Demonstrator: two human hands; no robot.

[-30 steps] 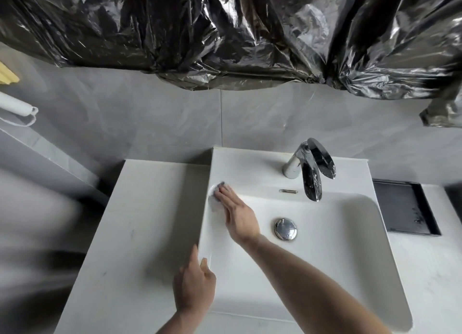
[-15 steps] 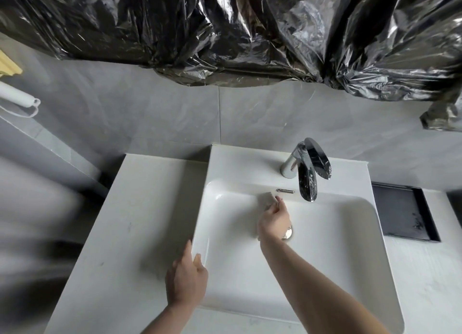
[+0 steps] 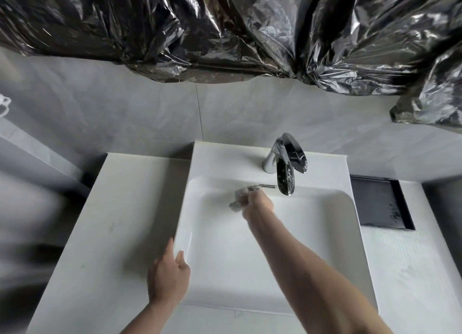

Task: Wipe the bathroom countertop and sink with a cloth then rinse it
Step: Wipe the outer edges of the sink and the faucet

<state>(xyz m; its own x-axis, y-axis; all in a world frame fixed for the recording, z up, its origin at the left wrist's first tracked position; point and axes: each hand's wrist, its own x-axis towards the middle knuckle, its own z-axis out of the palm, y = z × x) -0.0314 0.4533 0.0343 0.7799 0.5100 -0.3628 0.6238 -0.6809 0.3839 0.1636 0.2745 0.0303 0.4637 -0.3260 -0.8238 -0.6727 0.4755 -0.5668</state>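
Head view: right hand [image 3: 257,203], bunched around crumpled pale cloth [image 3: 238,200], now at twelve o'clock basin wall of white rectangular sink [image 3: 337,246], off left corner; left hand [image 3: 167,277], loosely spread, steadying rim. Wiping midway.

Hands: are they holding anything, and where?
The right hand grips a bunched cloth; exact hold is hidden. The left hand holds nothing, resting on the sink rim.

We see the sink [image 3: 325,233] basin mostly free: only the right hand [image 3: 257,203] and its forearm cross it from the near right, and the faucet [image 3: 285,173] spout overhangs its far rim. The left hand [image 3: 167,276] blocks the sink's near-left rim. Left of the sink, the countertop [image 3: 112,221] lies bare.
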